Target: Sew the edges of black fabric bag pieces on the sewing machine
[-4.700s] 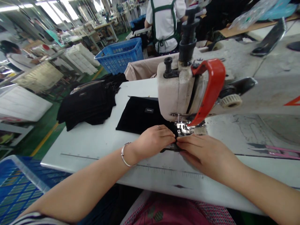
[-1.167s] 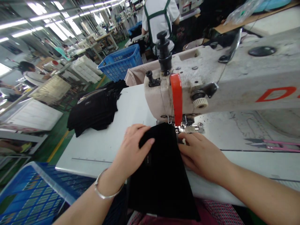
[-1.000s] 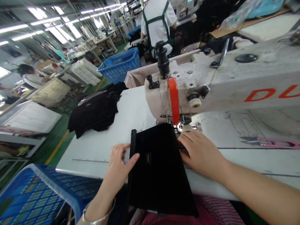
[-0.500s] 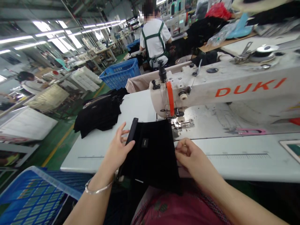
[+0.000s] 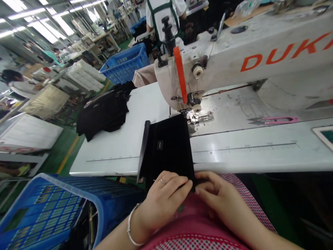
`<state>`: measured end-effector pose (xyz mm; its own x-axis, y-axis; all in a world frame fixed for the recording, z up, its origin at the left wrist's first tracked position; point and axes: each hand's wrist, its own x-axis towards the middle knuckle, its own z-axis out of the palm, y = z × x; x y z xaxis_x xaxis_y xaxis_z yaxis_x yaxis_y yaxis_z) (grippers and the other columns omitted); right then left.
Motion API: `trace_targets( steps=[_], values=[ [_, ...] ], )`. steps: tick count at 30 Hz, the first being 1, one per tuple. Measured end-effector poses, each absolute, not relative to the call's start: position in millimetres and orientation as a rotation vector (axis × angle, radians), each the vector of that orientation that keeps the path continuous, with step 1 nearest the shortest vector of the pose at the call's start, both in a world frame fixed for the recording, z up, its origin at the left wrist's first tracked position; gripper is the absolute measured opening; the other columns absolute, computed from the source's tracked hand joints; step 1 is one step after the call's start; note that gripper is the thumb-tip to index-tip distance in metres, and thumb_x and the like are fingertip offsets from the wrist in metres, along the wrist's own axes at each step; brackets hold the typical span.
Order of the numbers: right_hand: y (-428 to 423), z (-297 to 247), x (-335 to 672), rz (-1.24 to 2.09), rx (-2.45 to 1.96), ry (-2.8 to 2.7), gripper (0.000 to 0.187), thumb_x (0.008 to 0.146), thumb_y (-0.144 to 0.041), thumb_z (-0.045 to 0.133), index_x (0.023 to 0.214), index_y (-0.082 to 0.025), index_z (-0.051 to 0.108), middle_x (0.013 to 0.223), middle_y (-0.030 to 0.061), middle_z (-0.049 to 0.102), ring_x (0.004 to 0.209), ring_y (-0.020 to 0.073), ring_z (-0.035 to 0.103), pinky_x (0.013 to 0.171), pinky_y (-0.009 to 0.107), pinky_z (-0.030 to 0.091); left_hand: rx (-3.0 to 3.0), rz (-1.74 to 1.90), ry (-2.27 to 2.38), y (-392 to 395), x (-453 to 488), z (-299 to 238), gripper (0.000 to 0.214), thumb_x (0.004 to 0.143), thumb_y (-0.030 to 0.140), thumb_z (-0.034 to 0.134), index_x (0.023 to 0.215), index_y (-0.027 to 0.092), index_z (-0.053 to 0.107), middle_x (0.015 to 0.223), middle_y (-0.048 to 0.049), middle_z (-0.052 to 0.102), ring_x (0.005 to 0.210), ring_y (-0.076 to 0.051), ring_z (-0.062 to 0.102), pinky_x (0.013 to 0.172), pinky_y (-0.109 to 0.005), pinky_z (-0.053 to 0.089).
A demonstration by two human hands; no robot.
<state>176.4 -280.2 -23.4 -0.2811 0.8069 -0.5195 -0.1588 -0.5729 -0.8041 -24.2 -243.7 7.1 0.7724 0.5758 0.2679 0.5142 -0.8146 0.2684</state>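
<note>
Ceiling lamps (image 5: 27,13): glowed white at upper left
Metal fittings (image 5: 199,117): caught bright glare
Black fabric (image 5: 173,149): sank into near-featureless dark
Far workroom (image 5: 87,47): looked soft and slanted

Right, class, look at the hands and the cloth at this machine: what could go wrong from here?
1. The left hand and right hand are both at the near right corner of the black fabric piece, so its left side might swing or fold.
2. That corner overhangs the table; a tug could skew the cloth.
3. The pink snips lie with blades toward the needle area and might nick a straying hand.
</note>
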Motion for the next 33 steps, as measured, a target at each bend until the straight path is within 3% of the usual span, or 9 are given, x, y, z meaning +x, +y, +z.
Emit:
trace_targets(
  steps=[3, 7, 12, 17, 21, 24, 28, 33],
  values=[
    [-282.5, -24.4, 177.2, 1.989, -1.317, -0.845, 0.040, 0.081, -0.054, 0.063, 0.105, -0.022, 0.061, 0.072, -0.0008, 0.062, 0.044, 0.0092, 0.041, 0.042, 0.024, 0.028, 2.738, 0.580, 0.924, -246.4, -24.4, 4.1, 0.027, 0.092, 0.012, 0.057, 0.119, 0.015, 0.061, 0.103, -0.0060, 0.067, 0.095, -0.017, 0.058, 0.088, -0.032, 0.051],
    [-282.0, -29.5, 175.8, 1.940, -1.335, -0.923, 0.030, 0.081, -0.049, 0.063, 0.087, -0.020, 0.068, 0.071, -0.0001, 0.060, 0.050, 0.0093, 0.040, 0.045, 0.024, 0.025, 2.763, 0.641, 0.930, -249.2, -17.2, 6.3, 0.022, 0.093, 0.011, 0.054, 0.112, 0.017, 0.064, 0.097, -0.0044, 0.069, 0.090, -0.016, 0.059, 0.083, -0.034, 0.051],
    [-281.7, -28.7, 175.5, 1.954, -1.320, -0.932, 0.025, 0.080, -0.044, 0.065, 0.077, -0.019, 0.066, 0.062, -0.0028, 0.051, 0.051, 0.0090, 0.036, 0.047, 0.024, 0.024, 2.761, 0.634, 0.887, -247.6, -12.0, 8.9, 0.020, 0.094, 0.015, 0.053, 0.110, 0.018, 0.064, 0.094, -0.0046, 0.070, 0.088, -0.017, 0.060, 0.079, -0.033, 0.050],
    [-283.1, -20.8, 178.6, 2.041, -1.303, -0.870, 0.021, 0.080, -0.041, 0.063, 0.079, -0.020, 0.063, 0.055, -0.0050, 0.047, 0.044, 0.0079, 0.032, 0.042, 0.023, 0.020, 2.754, 0.622, 0.839, -245.0, -13.8, 8.2, 0.020, 0.093, 0.014, 0.056, 0.112, 0.017, 0.062, 0.095, -0.0041, 0.071, 0.089, -0.017, 0.060, 0.079, -0.032, 0.049],
    [-282.7, -22.9, 180.4, 2.068, -1.254, -0.784, 0.035, 0.089, -0.051, 0.052, 0.078, -0.019, 0.063, 0.049, -0.0039, 0.048, 0.040, 0.0083, 0.036, 0.040, 0.023, 0.021, 2.774, 0.606, 0.796, -244.3, -16.0, 6.1, 0.021, 0.090, 0.014, 0.060, 0.111, 0.015, 0.061, 0.097, -0.0041, 0.071, 0.089, -0.017, 0.059, 0.079, -0.032, 0.048],
    [-280.9, -26.5, 179.5, 2.084, -1.289, -0.794, 0.041, 0.087, -0.056, 0.055, 0.078, -0.017, 0.065, 0.046, -0.0053, 0.045, 0.037, 0.0063, 0.032, 0.039, 0.022, 0.017, 2.794, 0.516, 0.802, -246.9, -16.0, 4.0, 0.020, 0.089, 0.013, 0.057, 0.108, 0.015, 0.062, 0.098, -0.0051, 0.069, 0.091, -0.019, 0.059, 0.084, -0.035, 0.046],
    [-278.7, -22.4, 178.9, 2.096, -1.307, -0.825, 0.042, 0.086, -0.058, 0.057, 0.077, -0.017, 0.065, 0.044, -0.0062, 0.043, 0.035, 0.0054, 0.030, 0.039, 0.023, 0.015, 2.936, 0.332, 1.067, -247.8, -16.9, 5.8, 0.035, 0.089, 0.013, 0.053, 0.124, 0.012, 0.057, 0.116, -0.0125, 0.061, 0.108, -0.027, 0.052, 0.097, -0.046, 0.039],
    [-278.2, -13.3, 182.9, 2.133, -1.158, -0.814, 0.044, 0.087, -0.058, 0.057, 0.075, -0.016, 0.064, 0.044, -0.0072, 0.040, 0.036, 0.0045, 0.027, 0.039, 0.022, 0.015, 2.981, 0.337, 1.345, -231.6, -28.9, 20.2, 0.042, 0.093, 0.009, 0.043, 0.132, 0.019, 0.055, 0.110, -0.0118, 0.059, 0.102, -0.027, 0.050, 0.090, -0.045, 0.039]
  ],
)
